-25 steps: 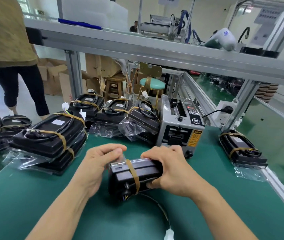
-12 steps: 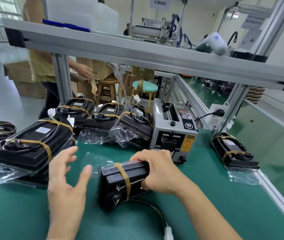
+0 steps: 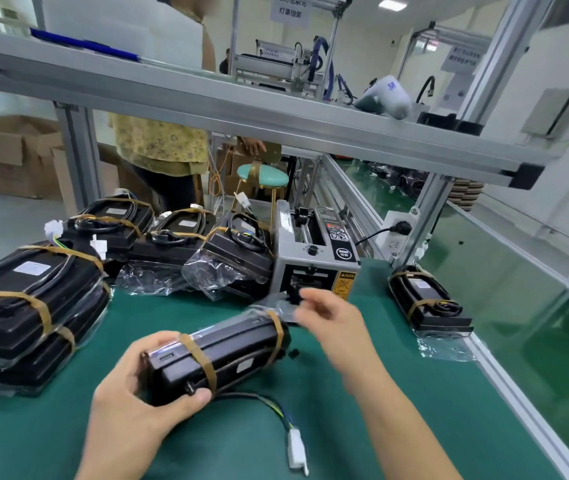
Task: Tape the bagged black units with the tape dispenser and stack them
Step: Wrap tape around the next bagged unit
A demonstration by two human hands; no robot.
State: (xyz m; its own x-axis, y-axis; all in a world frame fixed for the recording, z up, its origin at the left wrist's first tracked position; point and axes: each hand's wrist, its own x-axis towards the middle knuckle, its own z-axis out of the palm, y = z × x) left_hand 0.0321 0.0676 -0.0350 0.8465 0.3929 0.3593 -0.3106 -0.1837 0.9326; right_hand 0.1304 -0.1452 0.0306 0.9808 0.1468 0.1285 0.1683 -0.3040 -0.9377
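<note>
Head view: the left hand (image 3: 130,403) grips the near end of a bagged black unit (image 3: 217,355), thumb curled under its front edge, fingers over the top. The unit lies tilted on the green mat (image 3: 51,438), just in front of the tape dispenser (image 3: 314,251), with two brown tape bands around it. Its cable and white plug (image 3: 297,448) trail on the mat toward the viewer. The right hand (image 3: 331,320) hovers at the unit's far end, directly before the dispenser; it is blurred, fingers loosely bent, holding nothing that I can make out. Left of the dispenser sits a stack (image 3: 30,306) of taped units; right of it lies one taped unit (image 3: 428,303)
</note>
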